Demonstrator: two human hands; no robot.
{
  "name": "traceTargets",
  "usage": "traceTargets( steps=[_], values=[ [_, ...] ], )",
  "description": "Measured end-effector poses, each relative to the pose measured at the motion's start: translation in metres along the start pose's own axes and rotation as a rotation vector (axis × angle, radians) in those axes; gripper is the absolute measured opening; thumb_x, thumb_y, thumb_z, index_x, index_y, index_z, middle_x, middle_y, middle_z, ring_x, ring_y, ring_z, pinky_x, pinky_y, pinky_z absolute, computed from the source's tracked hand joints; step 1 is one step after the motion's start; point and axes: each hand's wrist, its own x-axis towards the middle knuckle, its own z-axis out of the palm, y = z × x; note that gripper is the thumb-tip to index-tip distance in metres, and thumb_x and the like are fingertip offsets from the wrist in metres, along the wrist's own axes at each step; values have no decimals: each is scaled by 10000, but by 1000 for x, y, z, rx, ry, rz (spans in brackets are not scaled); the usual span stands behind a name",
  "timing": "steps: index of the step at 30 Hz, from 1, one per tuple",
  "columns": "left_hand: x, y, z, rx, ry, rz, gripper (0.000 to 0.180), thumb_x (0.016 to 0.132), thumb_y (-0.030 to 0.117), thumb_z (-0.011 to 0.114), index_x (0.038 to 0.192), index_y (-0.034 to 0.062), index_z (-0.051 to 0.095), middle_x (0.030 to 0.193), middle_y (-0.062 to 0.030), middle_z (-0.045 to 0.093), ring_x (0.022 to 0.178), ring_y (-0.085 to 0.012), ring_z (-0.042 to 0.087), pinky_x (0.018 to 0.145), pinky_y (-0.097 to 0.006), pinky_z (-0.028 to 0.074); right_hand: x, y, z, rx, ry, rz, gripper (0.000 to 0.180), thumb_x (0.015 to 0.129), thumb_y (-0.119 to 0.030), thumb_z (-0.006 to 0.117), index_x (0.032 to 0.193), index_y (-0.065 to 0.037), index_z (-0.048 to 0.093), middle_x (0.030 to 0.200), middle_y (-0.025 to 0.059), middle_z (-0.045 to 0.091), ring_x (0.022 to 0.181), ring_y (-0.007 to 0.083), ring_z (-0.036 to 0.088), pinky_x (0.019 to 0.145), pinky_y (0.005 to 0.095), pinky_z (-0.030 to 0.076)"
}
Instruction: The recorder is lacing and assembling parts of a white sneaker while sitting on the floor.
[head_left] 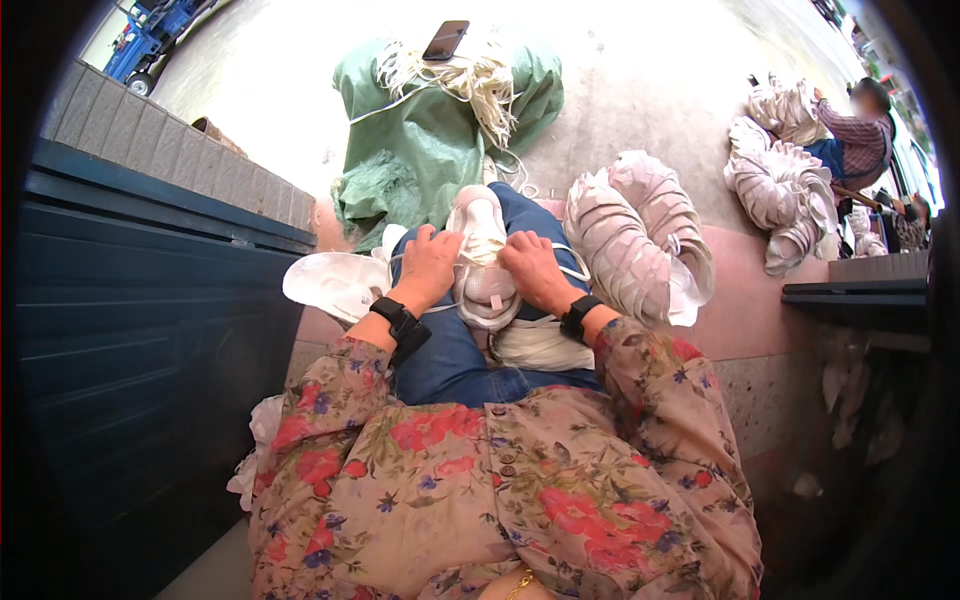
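Note:
A white sneaker upper [489, 285] lies across my thighs, its toe toward me. A cream shoelace [484, 252] runs through its eyelets. My left hand [428, 264] is at the left edge of the eyelets, fingers bent and pinched on the lace. On the other side, my right hand [535, 268] also pinches the lace, its fingertips close to the tongue. The exact grip of the fingertips is partly hidden by the hands. Another white upper [335, 284] rests left of my left hand, and loose white lace hangs beside both thighs.
Ahead stands a green sack [412, 150] with a bundle of cream laces [480, 85] and a phone [446, 40] on top. Nested uppers [625, 235] curve at my right. A dark blue panel [150, 350] borders my left. Farther right, a person [862, 135] sits beside more uppers [780, 185].

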Motion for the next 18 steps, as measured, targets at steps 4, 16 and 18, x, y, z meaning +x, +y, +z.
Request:
traceTargets(
  steps=[4, 16, 18],
  values=[
    [8, -1, -7, 68, -220, -1, 207, 702, 50, 504, 867, 104, 617, 770, -61, 580, 852, -268, 489, 710, -400, 394, 31, -28, -72, 746, 393, 224, 89, 803, 23, 434, 794, -31, 504, 746, 94, 548, 744, 232, 525, 698, 295, 398],
    [-2, 1, -11, 103, -152, -31, 88, 710, 122, 516, 640, 86, 554, 625, -62, 575, 704, -256, 515, 616, -381, 373, 15, -12, -79, 1029, -62, 575, 148, 863, -138, 460, 895, -15, 535, 619, 9, 502, 531, 68, 463, 476, 215, 383],
    [-4, 2, -11, 102, -181, -83, 115, 730, 137, 509, 634, 88, 550, 623, -71, 575, 692, -263, 520, 594, -394, 383, 13, -15, -34, 1039, -312, 616, 212, 847, -131, 455, 984, -4, 554, 605, 21, 520, 487, 82, 477, 444, 224, 392]
  ],
)
